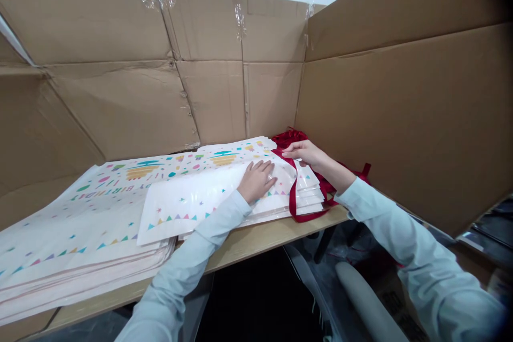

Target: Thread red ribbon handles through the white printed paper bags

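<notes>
My left hand (256, 180) lies flat with fingers stretched out on a stack of white birthday-print sheets (192, 203), pressing its right end. My right hand (306, 153) is closed in a pinch on a dark red ribbon (293, 192) that loops down over the right end of that stack. A bundle of the same red ribbon (289, 137) sits just behind my right hand. A second, larger stack of printed sheets (68, 235) lies to the left, partly under the first.
Both stacks rest on a wooden table (256, 238) whose front edge runs near my arms. Brown cardboard walls (401, 112) enclose the back, left and right. A grey chair armrest (363, 299) is below the table at right.
</notes>
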Motion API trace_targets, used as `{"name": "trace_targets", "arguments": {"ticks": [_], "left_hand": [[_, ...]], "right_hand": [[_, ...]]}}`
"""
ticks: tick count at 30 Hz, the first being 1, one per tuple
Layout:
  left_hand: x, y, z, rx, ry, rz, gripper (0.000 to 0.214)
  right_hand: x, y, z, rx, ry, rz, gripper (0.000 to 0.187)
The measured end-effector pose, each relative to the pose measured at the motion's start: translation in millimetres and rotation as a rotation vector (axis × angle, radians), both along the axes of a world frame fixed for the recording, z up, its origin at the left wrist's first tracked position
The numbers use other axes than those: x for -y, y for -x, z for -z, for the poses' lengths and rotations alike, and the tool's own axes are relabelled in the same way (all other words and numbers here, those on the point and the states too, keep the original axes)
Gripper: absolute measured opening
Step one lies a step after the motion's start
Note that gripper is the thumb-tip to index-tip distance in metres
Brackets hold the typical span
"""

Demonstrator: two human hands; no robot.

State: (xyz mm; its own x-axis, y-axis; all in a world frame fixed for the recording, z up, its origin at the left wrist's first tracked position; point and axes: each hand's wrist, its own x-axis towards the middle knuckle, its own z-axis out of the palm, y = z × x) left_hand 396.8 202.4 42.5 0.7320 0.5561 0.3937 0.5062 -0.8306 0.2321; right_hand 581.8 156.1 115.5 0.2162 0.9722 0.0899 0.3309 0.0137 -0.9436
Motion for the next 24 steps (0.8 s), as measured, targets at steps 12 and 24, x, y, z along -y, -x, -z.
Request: {"name": "trace_targets", "arguments": {"ticks": [12,24], "left_hand": [[-1,52,-17.9,-0.004,0.038,-0.254,0.038],[-22,42,5.1,0.273,0.169,-0.029,0.036]], "right_hand": [[-24,41,33.3,-0.414,0.191,-0.201,0.016],[-36,37,30.0,-0.389,0.213,-0.18,0.019]]}}
